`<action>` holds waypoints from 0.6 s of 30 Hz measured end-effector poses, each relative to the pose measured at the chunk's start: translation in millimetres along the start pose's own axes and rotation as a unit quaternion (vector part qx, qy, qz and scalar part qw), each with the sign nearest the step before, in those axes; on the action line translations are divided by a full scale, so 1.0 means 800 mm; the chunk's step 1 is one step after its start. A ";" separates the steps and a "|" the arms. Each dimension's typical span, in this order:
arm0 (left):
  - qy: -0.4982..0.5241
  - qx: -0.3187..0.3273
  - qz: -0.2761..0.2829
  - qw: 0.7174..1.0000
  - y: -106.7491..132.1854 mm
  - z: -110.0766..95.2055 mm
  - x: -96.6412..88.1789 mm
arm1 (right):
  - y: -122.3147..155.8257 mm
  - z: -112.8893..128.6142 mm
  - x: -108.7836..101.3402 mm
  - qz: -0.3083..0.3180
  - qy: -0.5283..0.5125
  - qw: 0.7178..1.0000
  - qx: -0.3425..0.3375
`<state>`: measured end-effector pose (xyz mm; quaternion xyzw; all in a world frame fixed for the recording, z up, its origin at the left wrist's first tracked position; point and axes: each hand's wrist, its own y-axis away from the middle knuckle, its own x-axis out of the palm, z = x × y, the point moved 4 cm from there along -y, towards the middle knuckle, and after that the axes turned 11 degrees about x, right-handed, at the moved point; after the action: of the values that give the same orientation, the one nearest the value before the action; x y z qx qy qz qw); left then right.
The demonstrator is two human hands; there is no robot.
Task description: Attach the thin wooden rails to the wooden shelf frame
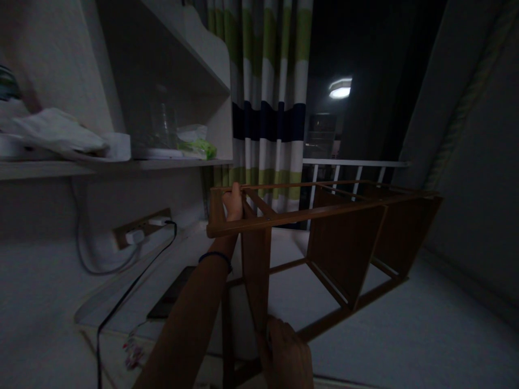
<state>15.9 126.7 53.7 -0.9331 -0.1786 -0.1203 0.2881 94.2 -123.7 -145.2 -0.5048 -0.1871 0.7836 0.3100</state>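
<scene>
A brown wooden shelf frame (pixel 336 216) lies on its side on a pale bed surface (pixel 405 335) in a dim room. My left hand (pixel 233 202) reaches out and is closed over the frame's top rail at its far left corner; a dark band sits on that wrist. My right hand (pixel 286 351) is low and near the camera, with its fingers closed around the bottom of a vertical panel (pixel 256 270) of the frame.
A white wall shelf (pixel 121 162) at the left carries cloths, a clear bottle and a green packet. A power strip (pixel 140 229) with a black cable sits below. A dark tablet (pixel 174 294) lies flat. Striped curtains (pixel 267 97) and a white railing stand behind.
</scene>
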 end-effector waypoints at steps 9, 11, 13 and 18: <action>-0.043 -0.002 0.004 0.999 0.003 -0.003 0.002 | 0.005 0.004 0.005 0.011 0.030 0.999 0.034; -0.046 -0.001 0.007 0.999 0.006 -0.006 0.002 | 0.005 0.004 0.009 0.019 0.039 0.998 0.038; -0.047 -0.002 0.012 0.999 0.009 -0.009 0.002 | 0.005 0.005 0.010 0.028 0.049 0.998 0.041; -0.035 -0.009 0.037 0.999 0.013 -0.012 -0.001 | 0.010 0.003 0.014 0.058 0.075 0.994 0.053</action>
<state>18.4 112.9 55.8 -0.9454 -0.1528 -0.0784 0.2771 86.2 -122.0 -156.4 -0.5555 -0.0920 0.7688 0.3030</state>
